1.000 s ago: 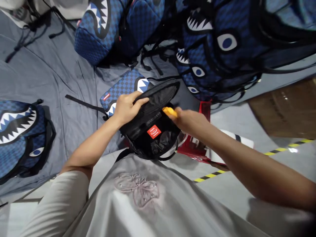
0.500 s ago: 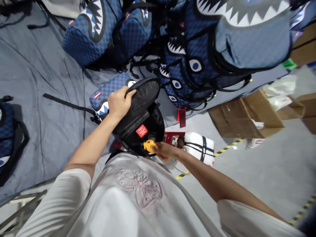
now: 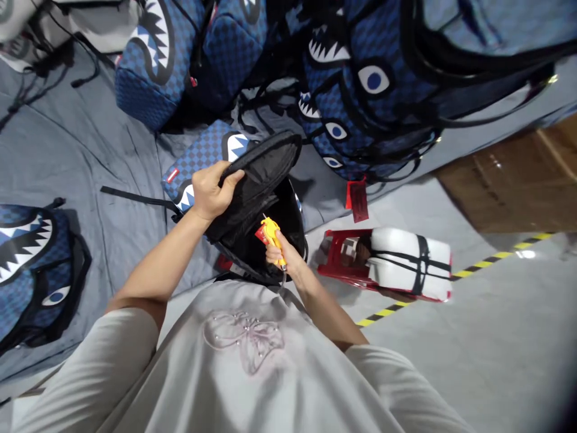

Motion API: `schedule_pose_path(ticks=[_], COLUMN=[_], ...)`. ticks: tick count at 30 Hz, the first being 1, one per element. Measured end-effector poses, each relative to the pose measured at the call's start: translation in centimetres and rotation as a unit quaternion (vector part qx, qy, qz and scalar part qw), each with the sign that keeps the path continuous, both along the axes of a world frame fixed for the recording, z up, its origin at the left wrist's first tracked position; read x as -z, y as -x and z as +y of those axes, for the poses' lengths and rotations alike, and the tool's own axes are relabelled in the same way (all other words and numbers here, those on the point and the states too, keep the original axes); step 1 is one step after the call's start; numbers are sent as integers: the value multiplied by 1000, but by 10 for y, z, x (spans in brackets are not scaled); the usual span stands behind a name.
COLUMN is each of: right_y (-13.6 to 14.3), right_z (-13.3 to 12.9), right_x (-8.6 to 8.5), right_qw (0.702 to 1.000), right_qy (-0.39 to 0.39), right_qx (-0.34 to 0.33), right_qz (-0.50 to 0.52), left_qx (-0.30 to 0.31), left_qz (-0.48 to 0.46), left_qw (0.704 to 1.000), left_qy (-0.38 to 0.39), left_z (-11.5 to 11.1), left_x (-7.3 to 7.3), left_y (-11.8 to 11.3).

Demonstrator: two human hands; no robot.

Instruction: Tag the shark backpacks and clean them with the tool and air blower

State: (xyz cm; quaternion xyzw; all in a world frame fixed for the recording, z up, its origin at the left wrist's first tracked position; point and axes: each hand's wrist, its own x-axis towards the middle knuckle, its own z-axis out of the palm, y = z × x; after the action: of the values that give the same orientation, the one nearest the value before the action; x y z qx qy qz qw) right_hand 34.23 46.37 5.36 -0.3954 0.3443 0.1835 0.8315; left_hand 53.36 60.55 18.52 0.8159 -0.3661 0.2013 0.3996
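Observation:
A blue checkered backpack (image 3: 198, 156) with shark teeth lies on the grey cloth with its black interior open toward me. My left hand (image 3: 215, 191) pinches the edge of its raised flap, thumb on the black lining. My right hand (image 3: 283, 252) is wrapped round a yellow air gun (image 3: 271, 231), whose thin nozzle points up into the bag's opening. Partly behind the gun shows a red label (image 3: 260, 234). A hose runs down from the gun's handle.
Several shark-face bags (image 3: 374, 78) crowd the back of the grey cloth (image 3: 85, 150); another bag (image 3: 36, 270) lies at left. On the floor at right are a red-framed stool (image 3: 338, 255) with a strapped white cushion (image 3: 401, 255) and a cardboard box (image 3: 514, 180).
The air gun in my right hand has moved up and turned, its nozzle now pointing upward into the bag. My left hand still holds the flap. The view has shifted.

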Motion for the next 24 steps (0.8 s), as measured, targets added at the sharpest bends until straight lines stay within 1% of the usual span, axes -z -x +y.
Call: schedule_pose_path(ticks=[2,5,8,11,14,16,18,20,22,24], right_y=[5,5,5,6,8,10,8,1,-15,-40], right_z=[-5,-10,-10,-7,-3,-2,-6,-19,-40,-62], right_x=[3,6,5,0,-6,-12,-20,-31,-45,-59], right_qw=[1000,999,999,999,999,996,991,981,968,947], right_qy=[-19,-25,-17,-5,44,80,100,124,155,230], right_qx=[19,41,50,47,1,-42,-88,-148,-196,-224], right_qz=[-1,1,2,2,4,7,10,16,22,4], left_qx=[32,73,74,72,88,103,130,169,218,249], left_qz=[-13,-44,-59,-60,-76,-94,-117,-138,-149,-142], left_qw=[999,996,995,995,992,989,983,972,955,941], left_qy=[-19,-39,-39,-45,-40,-46,-63,-89,-131,-178], left_z=[-5,-13,-19,-21,-21,-22,-26,-32,-38,-41], left_x=[-2,-6,-8,-9,-11,-13,-14,-16,-20,-27], left_y=[-1,1,1,0,0,2,3,3,1,3])
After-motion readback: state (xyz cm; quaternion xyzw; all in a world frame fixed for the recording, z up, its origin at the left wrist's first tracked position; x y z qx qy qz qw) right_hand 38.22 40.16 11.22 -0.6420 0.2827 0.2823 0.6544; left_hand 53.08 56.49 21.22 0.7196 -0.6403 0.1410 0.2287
